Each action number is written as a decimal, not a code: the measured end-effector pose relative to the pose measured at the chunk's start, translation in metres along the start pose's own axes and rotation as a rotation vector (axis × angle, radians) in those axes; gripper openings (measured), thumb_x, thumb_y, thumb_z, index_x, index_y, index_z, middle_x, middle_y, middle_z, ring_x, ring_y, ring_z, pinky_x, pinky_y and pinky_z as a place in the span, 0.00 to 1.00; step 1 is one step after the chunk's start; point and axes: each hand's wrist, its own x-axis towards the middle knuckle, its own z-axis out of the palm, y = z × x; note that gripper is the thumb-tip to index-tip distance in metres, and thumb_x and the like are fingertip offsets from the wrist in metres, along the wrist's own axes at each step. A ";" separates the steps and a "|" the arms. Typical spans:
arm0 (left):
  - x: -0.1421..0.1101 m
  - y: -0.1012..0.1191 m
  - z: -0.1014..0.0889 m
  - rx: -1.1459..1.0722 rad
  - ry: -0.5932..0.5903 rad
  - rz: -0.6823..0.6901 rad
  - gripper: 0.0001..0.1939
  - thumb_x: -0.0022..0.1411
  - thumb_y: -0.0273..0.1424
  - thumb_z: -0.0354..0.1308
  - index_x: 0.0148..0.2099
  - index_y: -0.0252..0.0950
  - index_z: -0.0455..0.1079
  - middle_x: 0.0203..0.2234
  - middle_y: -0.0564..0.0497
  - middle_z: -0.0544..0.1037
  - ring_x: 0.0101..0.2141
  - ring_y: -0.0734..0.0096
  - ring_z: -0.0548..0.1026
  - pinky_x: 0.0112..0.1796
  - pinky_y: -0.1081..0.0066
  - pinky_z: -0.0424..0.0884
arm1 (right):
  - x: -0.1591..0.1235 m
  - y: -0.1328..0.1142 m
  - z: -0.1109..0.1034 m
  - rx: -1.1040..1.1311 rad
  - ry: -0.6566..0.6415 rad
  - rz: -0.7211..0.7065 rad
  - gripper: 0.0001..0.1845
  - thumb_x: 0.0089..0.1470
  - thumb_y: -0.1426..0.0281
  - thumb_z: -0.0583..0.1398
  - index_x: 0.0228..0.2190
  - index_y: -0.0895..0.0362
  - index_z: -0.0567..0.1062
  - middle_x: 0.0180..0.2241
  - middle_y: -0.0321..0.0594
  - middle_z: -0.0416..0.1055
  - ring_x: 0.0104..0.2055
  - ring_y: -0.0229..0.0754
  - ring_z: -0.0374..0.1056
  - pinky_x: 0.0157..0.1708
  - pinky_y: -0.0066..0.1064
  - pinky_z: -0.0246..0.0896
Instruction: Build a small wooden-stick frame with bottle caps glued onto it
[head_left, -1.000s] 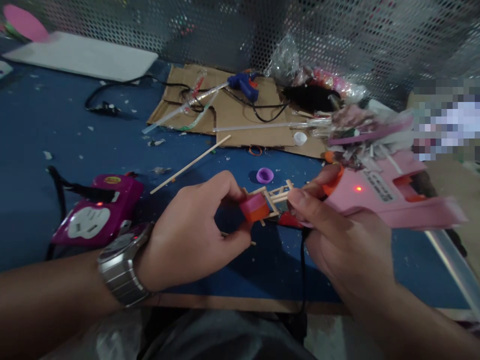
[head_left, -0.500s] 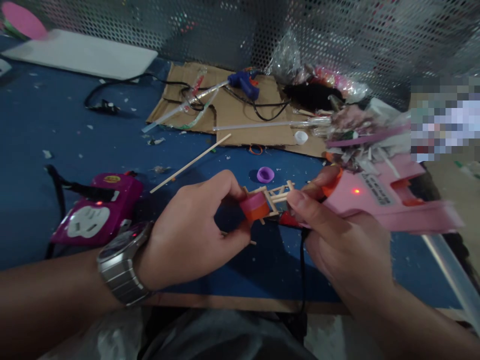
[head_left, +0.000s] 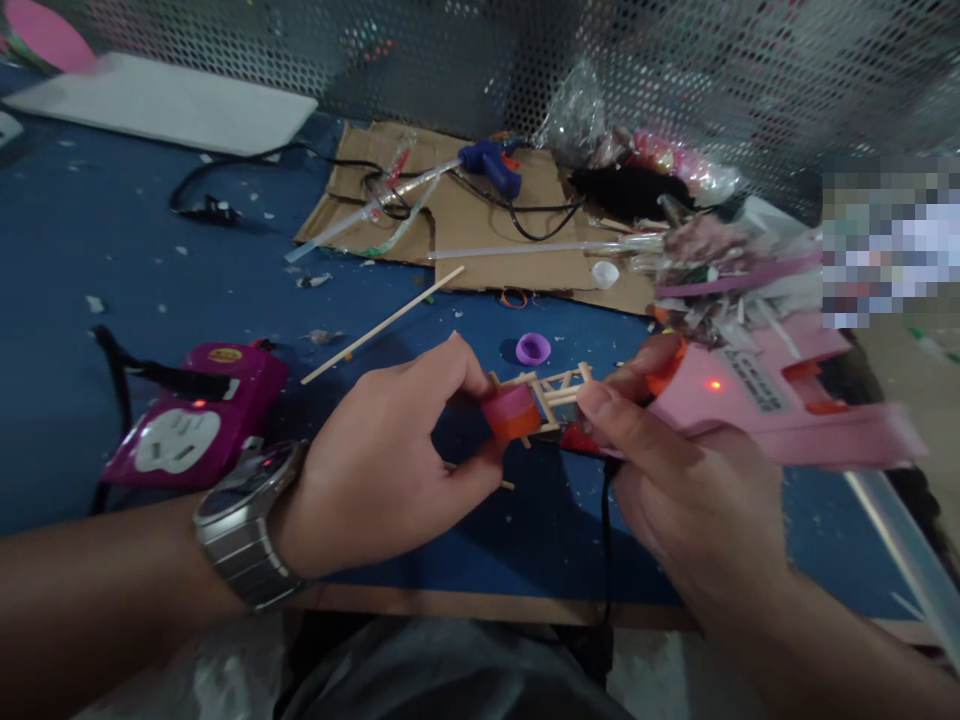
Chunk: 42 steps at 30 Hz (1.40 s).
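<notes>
My left hand (head_left: 390, 455), with a metal watch (head_left: 251, 535) on its wrist, pinches a pair of stacked bottle caps (head_left: 511, 413), one pink and one orange. Against the caps sits a small frame of thin wooden sticks (head_left: 559, 395). Its right end is between the thumb and fingers of my right hand (head_left: 667, 470). That same hand is also closed around a pink hot glue gun (head_left: 757, 405) with a lit red light; its red nozzle points left, below the frame. A loose purple cap (head_left: 533, 349) lies just beyond the frame.
On the blue table (head_left: 135, 270) a purple power strip (head_left: 202, 415) stands at left. A long wooden stick (head_left: 382, 325) lies ahead. Farther back, a blue glue gun (head_left: 491, 168) rests on cardboard (head_left: 510, 270), near a white cap (head_left: 604, 274). Scraps (head_left: 720, 250) are heaped at right.
Both hands keep their hold on the caps, stick frame and pink glue gun, with hardly any movement. The whole view has shifted very slightly.
</notes>
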 end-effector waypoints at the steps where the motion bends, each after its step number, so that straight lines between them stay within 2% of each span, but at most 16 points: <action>1: 0.000 0.000 0.000 0.000 -0.002 -0.001 0.11 0.61 0.30 0.65 0.42 0.44 0.65 0.37 0.55 0.85 0.36 0.60 0.85 0.42 0.58 0.79 | 0.000 0.001 0.000 0.002 -0.007 -0.002 0.15 0.56 0.63 0.77 0.41 0.45 0.79 0.34 0.29 0.80 0.38 0.43 0.82 0.49 0.43 0.82; 8: -0.001 0.000 0.000 -0.004 -0.006 -0.011 0.11 0.60 0.30 0.65 0.42 0.45 0.65 0.36 0.55 0.85 0.34 0.61 0.84 0.41 0.58 0.79 | -0.001 0.007 -0.003 0.008 -0.029 -0.025 0.16 0.58 0.59 0.76 0.44 0.45 0.79 0.35 0.30 0.80 0.39 0.44 0.81 0.50 0.44 0.81; 16: -0.001 0.001 0.001 -0.028 -0.003 -0.019 0.13 0.60 0.30 0.66 0.41 0.45 0.64 0.37 0.55 0.85 0.34 0.61 0.83 0.44 0.55 0.80 | -0.001 0.002 0.000 0.007 -0.005 -0.007 0.16 0.56 0.59 0.77 0.40 0.45 0.79 0.33 0.29 0.80 0.36 0.44 0.81 0.48 0.44 0.81; 24: -0.001 -0.001 0.002 -0.030 -0.003 -0.023 0.13 0.59 0.30 0.67 0.41 0.45 0.65 0.37 0.56 0.84 0.34 0.61 0.83 0.42 0.57 0.79 | -0.003 0.002 0.000 0.012 -0.008 -0.030 0.16 0.57 0.58 0.78 0.42 0.44 0.80 0.33 0.26 0.80 0.37 0.41 0.80 0.47 0.38 0.80; 34: -0.001 -0.001 0.002 -0.007 -0.005 -0.016 0.12 0.60 0.30 0.66 0.42 0.45 0.65 0.37 0.56 0.85 0.34 0.60 0.84 0.42 0.57 0.80 | -0.001 0.003 -0.001 -0.018 -0.020 -0.043 0.16 0.58 0.57 0.77 0.42 0.46 0.79 0.33 0.27 0.79 0.36 0.41 0.79 0.45 0.38 0.79; 42: -0.001 0.000 0.002 0.012 0.005 -0.003 0.12 0.59 0.29 0.65 0.42 0.45 0.66 0.37 0.56 0.84 0.34 0.60 0.84 0.43 0.56 0.80 | -0.002 0.002 -0.003 -0.080 -0.009 -0.068 0.16 0.59 0.55 0.76 0.40 0.46 0.78 0.33 0.30 0.78 0.36 0.44 0.78 0.46 0.43 0.78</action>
